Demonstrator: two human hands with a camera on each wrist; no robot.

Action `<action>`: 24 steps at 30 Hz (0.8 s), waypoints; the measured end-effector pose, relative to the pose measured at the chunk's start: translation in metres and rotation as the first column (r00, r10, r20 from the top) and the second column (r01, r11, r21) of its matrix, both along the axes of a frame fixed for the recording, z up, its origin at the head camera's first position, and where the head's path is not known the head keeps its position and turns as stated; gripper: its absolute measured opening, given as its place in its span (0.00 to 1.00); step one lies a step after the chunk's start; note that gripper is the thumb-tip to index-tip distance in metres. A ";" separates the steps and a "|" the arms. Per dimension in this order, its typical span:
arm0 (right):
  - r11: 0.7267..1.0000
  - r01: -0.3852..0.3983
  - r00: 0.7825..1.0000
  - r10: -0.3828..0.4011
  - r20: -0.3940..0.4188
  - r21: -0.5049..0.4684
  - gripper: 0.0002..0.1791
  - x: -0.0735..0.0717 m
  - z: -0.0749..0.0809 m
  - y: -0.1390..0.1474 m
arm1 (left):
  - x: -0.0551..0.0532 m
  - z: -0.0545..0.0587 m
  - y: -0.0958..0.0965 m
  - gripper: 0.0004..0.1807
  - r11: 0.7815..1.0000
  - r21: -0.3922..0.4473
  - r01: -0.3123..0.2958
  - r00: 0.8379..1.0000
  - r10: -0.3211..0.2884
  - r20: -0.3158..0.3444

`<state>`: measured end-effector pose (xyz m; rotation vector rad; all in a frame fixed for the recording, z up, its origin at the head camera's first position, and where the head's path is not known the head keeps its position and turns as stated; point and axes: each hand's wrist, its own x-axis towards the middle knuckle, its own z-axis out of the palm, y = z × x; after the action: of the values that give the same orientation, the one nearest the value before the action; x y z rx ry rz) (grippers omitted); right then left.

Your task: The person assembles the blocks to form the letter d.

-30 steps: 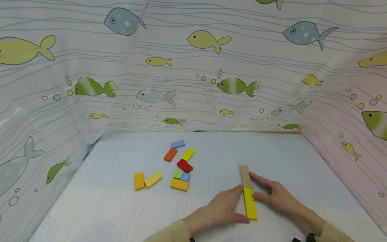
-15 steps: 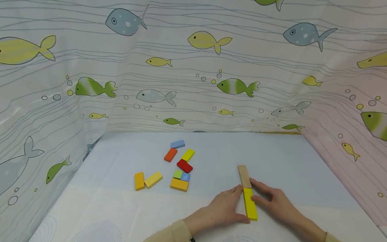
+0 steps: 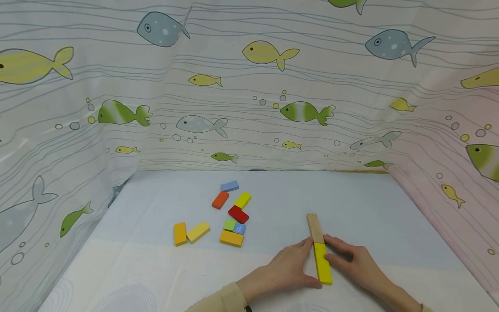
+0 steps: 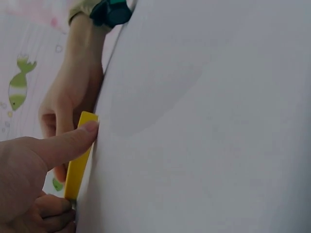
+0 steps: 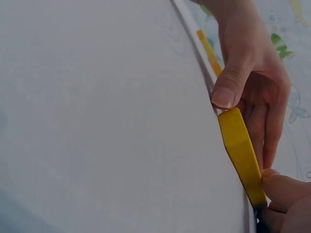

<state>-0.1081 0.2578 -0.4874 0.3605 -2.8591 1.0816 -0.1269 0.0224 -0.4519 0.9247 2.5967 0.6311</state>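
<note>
While the left hand (image 3: 286,265) grips the yellow block (image 3: 323,265) lengthwise in the head view, the right hand (image 3: 359,261), loosely bent, touches its right side; wood block (image 3: 315,228) butts its far end. Left wrist: left thumb (image 4: 73,144) on near end. Right wrist: yellow block between both hands, right thumb (image 5: 281,188) touching.

A bright yellow rectangular block (image 5: 241,154) lies right of centre, the left hand's (image 5: 255,73) thumb at its upper end, the right hand's (image 5: 291,196) thumb beside its lower end. A smooth whitish tabletop (image 5: 97,116) fills the left.
</note>
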 end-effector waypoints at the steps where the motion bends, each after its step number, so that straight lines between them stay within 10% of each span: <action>1: 1.000 0.004 1.000 -0.004 0.002 -0.004 0.30 0.000 0.000 0.000 | 0.000 0.000 0.000 0.57 1.000 0.003 0.004 1.000 -0.004 -0.001; 24: 0.999 0.047 0.998 -0.048 -0.041 -0.009 0.29 0.003 -0.002 0.002 | -0.004 0.001 -0.004 0.58 0.999 0.036 0.028 0.999 -0.029 0.023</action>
<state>-0.1049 0.2599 -0.4895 0.3092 -2.8112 1.0650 -0.1310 0.0186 -0.4506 0.9572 2.5550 0.6784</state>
